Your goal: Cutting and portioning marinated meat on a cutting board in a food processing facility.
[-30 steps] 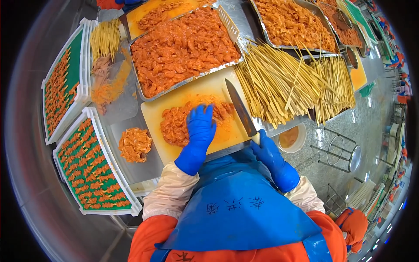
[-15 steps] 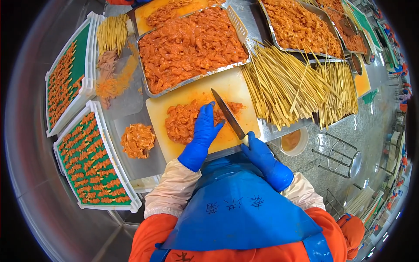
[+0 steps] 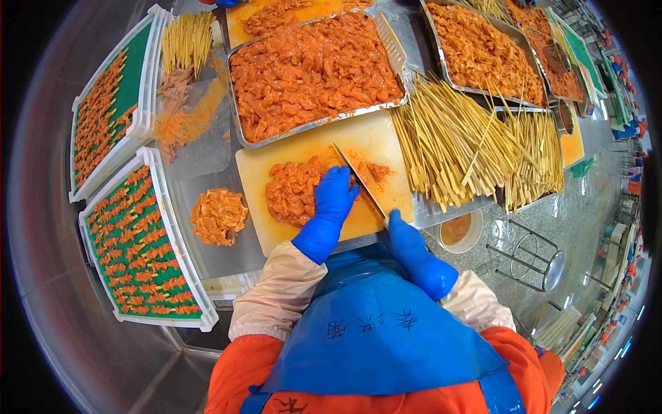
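Observation:
On the cream cutting board [image 3: 258, 228] lies a heap of red-orange marinated meat [image 3: 289, 200], with a smaller bit of meat right of the blade. My right hand [image 3: 416, 257], in a blue glove, is wrapped round the handle of a knife [image 3: 363, 183]. Its blade stands nearly on edge, slanting up and left across the board. Close against the blade's left side, my blue-gloved left hand [image 3: 334, 198] has its fingers bent down and drawn together on meat at the heap's right edge. The fingertips are partly hidden.
Behind the board stands a metal tray of meat [image 3: 310, 76]. Bamboo skewers [image 3: 455, 141] are piled to the right, above a white bucket [image 3: 463, 231]. On the left, a separate meat pile [image 3: 218, 215] lies beside white-rimmed green trays [image 3: 148, 241] of skewered meat. A metal stool [image 3: 552, 269] stands at right.
My left hand's fingers were stretched out and apart; now they are bent down and together beside the blade. The knife has turned from lying flatter to standing nearly on edge.

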Tool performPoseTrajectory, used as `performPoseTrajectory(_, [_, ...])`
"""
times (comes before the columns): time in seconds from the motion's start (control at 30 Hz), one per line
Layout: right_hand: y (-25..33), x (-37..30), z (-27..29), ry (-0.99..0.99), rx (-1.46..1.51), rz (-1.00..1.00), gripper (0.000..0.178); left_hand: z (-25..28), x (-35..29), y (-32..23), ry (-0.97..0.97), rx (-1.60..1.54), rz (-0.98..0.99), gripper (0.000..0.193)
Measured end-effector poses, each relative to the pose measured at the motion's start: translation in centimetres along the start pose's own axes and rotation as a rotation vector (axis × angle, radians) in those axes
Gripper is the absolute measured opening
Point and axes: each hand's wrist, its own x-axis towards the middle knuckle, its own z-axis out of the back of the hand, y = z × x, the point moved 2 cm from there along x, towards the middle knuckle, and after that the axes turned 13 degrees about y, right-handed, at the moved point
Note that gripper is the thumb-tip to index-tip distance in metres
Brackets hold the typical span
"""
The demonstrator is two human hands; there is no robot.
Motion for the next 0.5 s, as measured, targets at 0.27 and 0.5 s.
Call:
performPoseTrajectory(0.27, [-2.3, -1.9, 1.5, -0.113, 0.207, 0.008, 0.022, 0.2, 0.6, -0.8, 0.171, -0.379, -0.351, 0.021])
performPoseTrajectory(0.5, [-2.4, -2.1, 1.6, 0.092, 0.327, 0.041, 0.030, 2.2, 0.4, 0.4, 0.034, -0.294, -0.316, 0.016])
